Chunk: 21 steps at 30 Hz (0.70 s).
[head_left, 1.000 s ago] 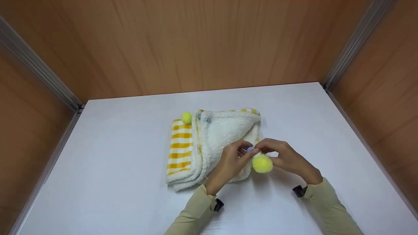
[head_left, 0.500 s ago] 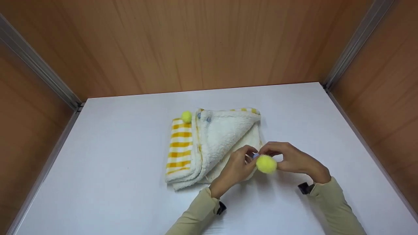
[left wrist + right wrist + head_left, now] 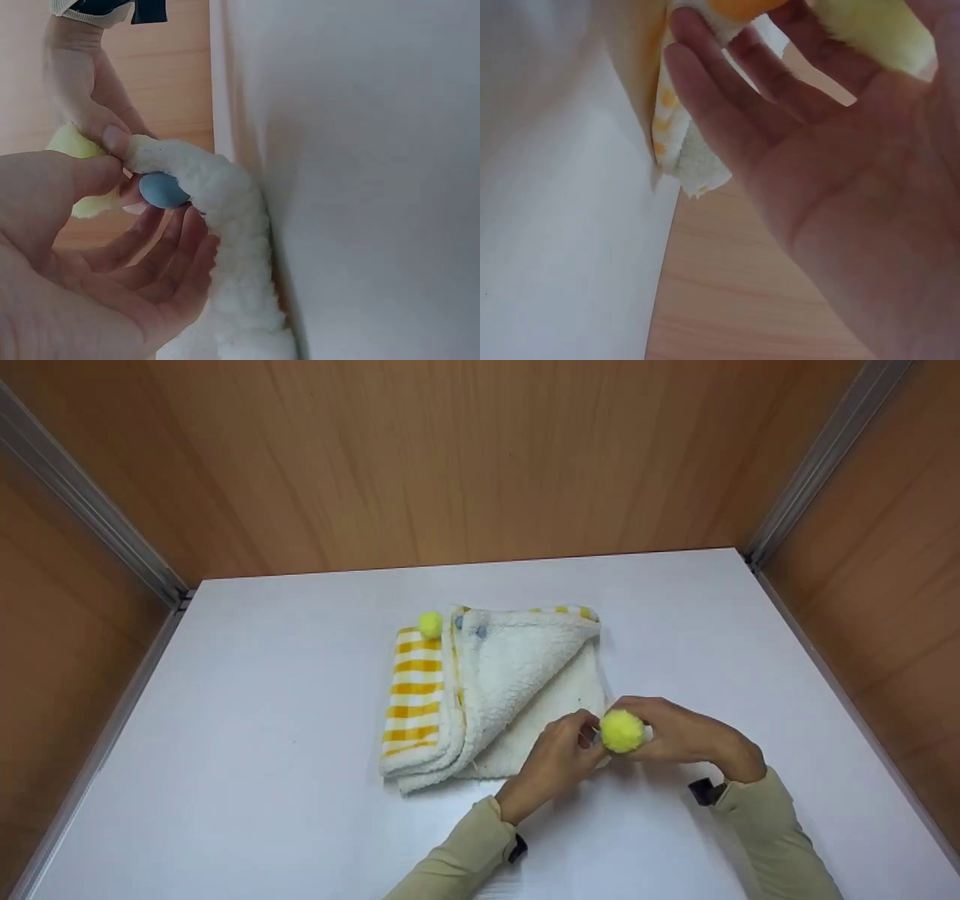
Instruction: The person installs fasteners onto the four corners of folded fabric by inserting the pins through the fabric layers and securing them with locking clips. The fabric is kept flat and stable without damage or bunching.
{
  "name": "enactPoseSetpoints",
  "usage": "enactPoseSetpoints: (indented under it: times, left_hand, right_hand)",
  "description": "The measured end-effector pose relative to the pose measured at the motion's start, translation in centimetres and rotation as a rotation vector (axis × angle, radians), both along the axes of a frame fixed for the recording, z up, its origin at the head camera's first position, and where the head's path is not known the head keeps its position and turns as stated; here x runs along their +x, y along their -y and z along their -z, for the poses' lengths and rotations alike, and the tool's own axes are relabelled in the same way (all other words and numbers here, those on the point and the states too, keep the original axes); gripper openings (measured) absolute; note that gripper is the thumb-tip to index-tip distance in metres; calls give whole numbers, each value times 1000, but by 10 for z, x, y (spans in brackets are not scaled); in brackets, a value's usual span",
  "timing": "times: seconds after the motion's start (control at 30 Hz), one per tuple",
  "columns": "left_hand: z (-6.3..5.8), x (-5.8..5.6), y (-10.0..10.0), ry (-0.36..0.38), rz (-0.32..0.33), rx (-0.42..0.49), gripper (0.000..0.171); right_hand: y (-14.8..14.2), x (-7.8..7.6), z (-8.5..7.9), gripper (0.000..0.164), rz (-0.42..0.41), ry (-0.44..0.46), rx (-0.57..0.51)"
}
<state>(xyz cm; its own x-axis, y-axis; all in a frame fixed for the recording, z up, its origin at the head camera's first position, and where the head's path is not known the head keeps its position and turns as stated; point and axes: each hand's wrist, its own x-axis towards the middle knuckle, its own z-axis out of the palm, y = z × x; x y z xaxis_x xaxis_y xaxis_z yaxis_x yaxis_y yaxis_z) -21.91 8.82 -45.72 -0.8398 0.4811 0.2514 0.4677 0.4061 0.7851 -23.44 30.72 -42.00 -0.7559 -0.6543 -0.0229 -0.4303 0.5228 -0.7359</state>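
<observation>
A folded blanket [image 3: 517,660] with white fleece lining and a yellow-and-white checked outer side lies mid-table. My left hand [image 3: 555,761] pinches its near right corner, beside a round blue button [image 3: 163,190] that the left wrist view shows against the fleece edge. From the other side, my right hand [image 3: 686,731] grips the same corner between thumb and fingers. A fluffy yellow pompom [image 3: 622,731] hangs at this corner, in front of the right fingers. Checked cloth [image 3: 667,112] shows past the right fingertips in the right wrist view.
A second yellow pompom [image 3: 430,625] sits at the blanket's far left, near two blue buttons [image 3: 481,631] on the fleece. The white table [image 3: 285,720] is bounded by wood-grain panels [image 3: 465,465] at the back and both sides.
Both hands have moved slightly right and nearer, drawing the blanket corner and its pompom along. More of the lower fleece layer shows. The button is now mostly hidden in the head view.
</observation>
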Motion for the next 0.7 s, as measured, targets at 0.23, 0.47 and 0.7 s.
enactPoseSetpoints:
  times: [0.23,0.47,0.7]
  left_hand:
    - [5,6,-4,-44,30,-66,17]
    - [1,17,-6,-77,85,-217,29]
    - [-4,21,-6,-134,140,-284,26]
  right_hand:
    - [-5,3,-5,28,28,103,134]
    - [-12,8,-16,53,3,178,260]
    - [-10,12,-22,59,77,273,329]
